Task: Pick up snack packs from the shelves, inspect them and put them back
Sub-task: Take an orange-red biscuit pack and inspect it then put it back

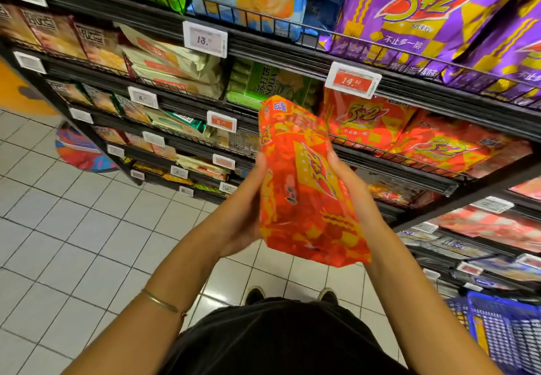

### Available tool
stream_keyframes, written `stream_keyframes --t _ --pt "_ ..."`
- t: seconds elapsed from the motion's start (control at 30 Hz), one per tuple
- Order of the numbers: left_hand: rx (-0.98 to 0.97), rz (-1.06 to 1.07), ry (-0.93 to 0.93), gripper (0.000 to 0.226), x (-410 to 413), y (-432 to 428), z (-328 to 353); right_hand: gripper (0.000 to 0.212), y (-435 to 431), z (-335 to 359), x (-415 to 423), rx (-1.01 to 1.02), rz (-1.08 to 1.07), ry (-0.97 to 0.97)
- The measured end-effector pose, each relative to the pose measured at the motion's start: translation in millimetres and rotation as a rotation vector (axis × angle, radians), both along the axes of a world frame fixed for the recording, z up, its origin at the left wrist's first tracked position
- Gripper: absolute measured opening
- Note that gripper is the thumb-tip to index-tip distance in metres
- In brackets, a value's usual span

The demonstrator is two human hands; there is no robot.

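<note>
Pack: orange snack pack (307,187), light, crinkly, slippery film.
Grip: left hand (243,213) and right hand (354,196) clamp its long sides, below shelf (409,80).

Held snack pack (307,181): orange-red with yellow checks, wavy yellow lines, red-and-yellow "3+2" logo. Top-shelf packs (424,12): purple with yellow checks, same logo. Shelved packs (439,140) behind: orange-red, yellow logo. Soda cracker pack (257,85): green. Shelving (292,50): black wire. Floor tiles (73,228): pale grey, possibly white. Basket (509,333): blue mesh.
</note>
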State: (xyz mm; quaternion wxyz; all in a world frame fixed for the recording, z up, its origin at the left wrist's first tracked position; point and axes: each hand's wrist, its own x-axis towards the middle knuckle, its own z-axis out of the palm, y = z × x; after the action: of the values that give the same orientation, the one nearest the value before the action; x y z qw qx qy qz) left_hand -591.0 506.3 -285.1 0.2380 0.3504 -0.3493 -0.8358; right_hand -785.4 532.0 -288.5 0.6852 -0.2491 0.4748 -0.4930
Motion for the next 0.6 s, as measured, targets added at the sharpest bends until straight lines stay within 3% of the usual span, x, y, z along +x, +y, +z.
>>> stream_keyframes --t 0.1,0.23,0.4,0.6 --pt "-0.176 0.045 -0.227 0.076 9 -9 -1 0.045 1 -3 -14 -0.047 -0.111 0.010" --pt "-0.304 0.032 -0.244 0.051 17 -14 -9 0.065 2 -7 -20 -0.204 -0.091 0.196" --pt "-0.344 0.098 -0.185 0.053 19 -13 -20 0.080 1 -7 -18 -0.290 -0.027 0.274" --pt "-0.365 0.091 -0.161 0.054 20 -15 -20 0.080 -1 -3 -14 -0.301 0.017 0.306"
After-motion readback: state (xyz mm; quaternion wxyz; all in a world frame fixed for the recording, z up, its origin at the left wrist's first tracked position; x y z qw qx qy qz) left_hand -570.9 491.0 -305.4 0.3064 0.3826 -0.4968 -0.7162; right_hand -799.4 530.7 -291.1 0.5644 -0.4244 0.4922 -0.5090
